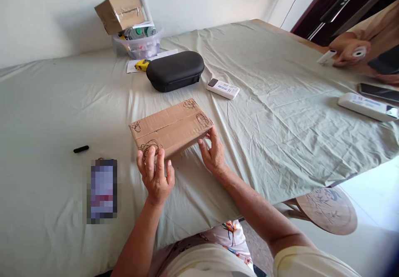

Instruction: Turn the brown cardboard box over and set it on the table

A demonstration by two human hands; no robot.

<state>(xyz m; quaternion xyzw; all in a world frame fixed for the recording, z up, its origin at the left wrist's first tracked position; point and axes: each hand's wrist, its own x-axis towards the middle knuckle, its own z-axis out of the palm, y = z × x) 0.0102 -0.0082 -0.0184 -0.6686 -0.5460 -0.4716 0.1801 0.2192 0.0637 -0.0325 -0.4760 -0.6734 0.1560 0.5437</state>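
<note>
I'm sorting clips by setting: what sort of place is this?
Probably a room in a home, judging by the wrinkled pale-green tablecloth, round, patterned, wood-coloured stool and cluttered translucent plastic basket.

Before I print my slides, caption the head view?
Left hand and right hand at a brown rectangular scribbled cardboard box, pale green cloth beneath.

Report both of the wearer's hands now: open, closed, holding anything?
Left hand: open, spread at the near-left corner of the cardboard box.
Right hand: partly curled at the box's right end; grip cannot be told.
</note>
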